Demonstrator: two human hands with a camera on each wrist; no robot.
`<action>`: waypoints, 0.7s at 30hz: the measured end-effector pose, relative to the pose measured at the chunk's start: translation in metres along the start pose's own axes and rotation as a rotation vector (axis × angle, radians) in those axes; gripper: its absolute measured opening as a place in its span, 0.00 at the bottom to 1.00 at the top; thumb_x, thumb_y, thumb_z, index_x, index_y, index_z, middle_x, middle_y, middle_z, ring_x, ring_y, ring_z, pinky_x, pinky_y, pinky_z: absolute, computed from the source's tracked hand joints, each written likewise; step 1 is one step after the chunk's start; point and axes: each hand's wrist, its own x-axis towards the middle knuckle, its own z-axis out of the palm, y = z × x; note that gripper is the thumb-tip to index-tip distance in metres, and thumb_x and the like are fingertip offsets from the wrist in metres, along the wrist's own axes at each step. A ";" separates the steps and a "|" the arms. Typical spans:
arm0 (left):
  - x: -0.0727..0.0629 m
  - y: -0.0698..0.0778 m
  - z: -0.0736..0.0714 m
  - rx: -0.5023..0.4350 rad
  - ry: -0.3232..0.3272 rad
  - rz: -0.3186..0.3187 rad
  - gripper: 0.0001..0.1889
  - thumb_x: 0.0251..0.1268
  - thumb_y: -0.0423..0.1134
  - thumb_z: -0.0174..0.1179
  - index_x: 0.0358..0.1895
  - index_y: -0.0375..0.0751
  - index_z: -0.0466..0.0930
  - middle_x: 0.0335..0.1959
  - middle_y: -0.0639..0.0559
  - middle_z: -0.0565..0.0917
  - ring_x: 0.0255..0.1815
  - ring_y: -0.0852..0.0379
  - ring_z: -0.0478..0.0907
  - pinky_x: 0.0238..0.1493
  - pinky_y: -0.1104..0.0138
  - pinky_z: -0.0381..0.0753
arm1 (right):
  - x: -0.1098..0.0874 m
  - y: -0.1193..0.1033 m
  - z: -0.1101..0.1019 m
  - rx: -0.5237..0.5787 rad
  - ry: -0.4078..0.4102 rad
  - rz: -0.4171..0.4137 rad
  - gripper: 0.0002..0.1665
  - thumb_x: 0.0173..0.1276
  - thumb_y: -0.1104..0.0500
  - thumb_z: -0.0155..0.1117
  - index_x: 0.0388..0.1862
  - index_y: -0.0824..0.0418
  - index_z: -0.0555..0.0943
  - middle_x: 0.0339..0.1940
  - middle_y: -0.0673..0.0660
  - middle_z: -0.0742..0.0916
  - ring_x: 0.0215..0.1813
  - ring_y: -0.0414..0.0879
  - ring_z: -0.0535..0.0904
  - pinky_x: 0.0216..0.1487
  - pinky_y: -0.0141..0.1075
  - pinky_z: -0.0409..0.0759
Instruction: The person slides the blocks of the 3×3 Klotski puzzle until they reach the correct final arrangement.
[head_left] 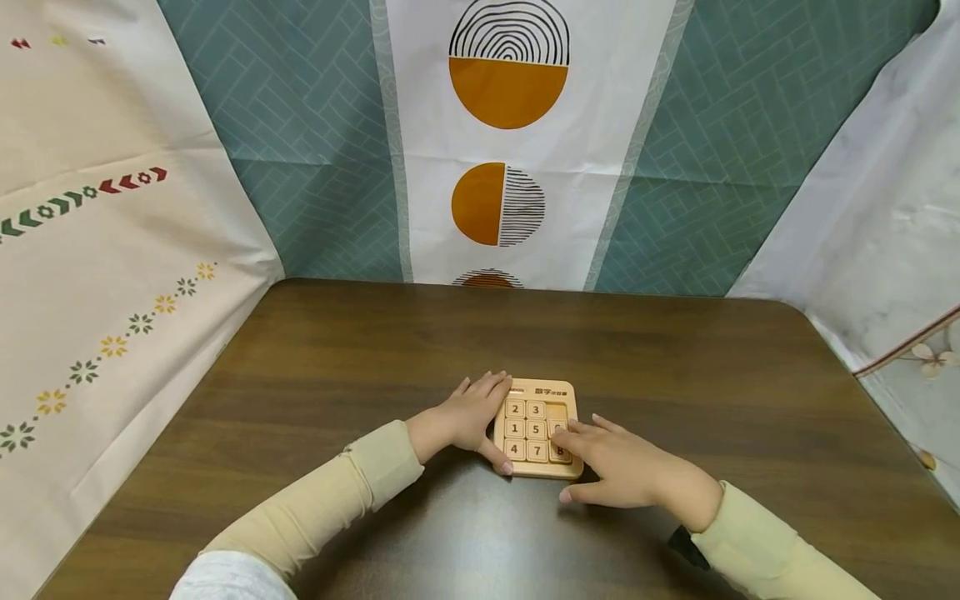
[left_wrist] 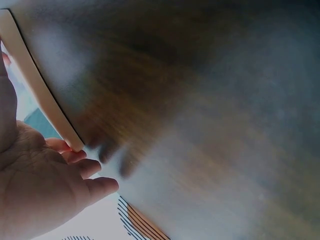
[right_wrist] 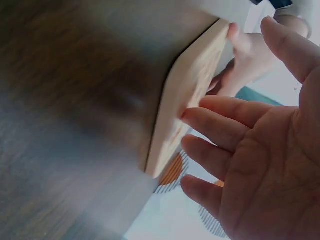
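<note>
A light wooden sliding number puzzle [head_left: 542, 470] lies flat on the table. My left hand [head_left: 474, 414] holds its left side, the thumb at the near corner and the fingers at the far one. Over the right column is my right hand [head_left: 626, 471], its fingertips touching the tiles and its thumb off the frame. Tiles 2 and 3 fill the top row beside a bare slot [head_left: 557, 411] at top right. Below are 1, 5 and a partly covered tile, then 4, 7 and 8. In the right wrist view the puzzle's edge [right_wrist: 167, 115] shows beside the nearly straight fingers.
The dark wooden table [head_left: 337, 350] extends around the puzzle on all sides. Behind it hangs a green and white cloth [head_left: 315, 167] with orange half circles. Patterned light cloths hang at the left [head_left: 97, 250] and right [head_left: 892, 225].
</note>
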 end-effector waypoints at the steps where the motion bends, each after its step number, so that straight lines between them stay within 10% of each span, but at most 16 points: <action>1: 0.000 0.000 0.000 0.000 -0.001 -0.001 0.69 0.34 0.70 0.70 0.77 0.41 0.39 0.78 0.46 0.43 0.78 0.48 0.39 0.74 0.48 0.43 | -0.001 -0.002 -0.001 -0.002 -0.005 -0.003 0.46 0.62 0.36 0.61 0.69 0.65 0.67 0.68 0.62 0.73 0.73 0.58 0.62 0.72 0.57 0.52; 21: -0.001 -0.001 0.001 -0.017 -0.005 -0.004 0.70 0.34 0.70 0.70 0.77 0.40 0.39 0.78 0.46 0.43 0.78 0.48 0.39 0.74 0.49 0.45 | 0.032 0.011 0.006 0.002 0.067 -0.042 0.45 0.62 0.40 0.64 0.71 0.62 0.64 0.71 0.59 0.71 0.74 0.58 0.59 0.72 0.57 0.51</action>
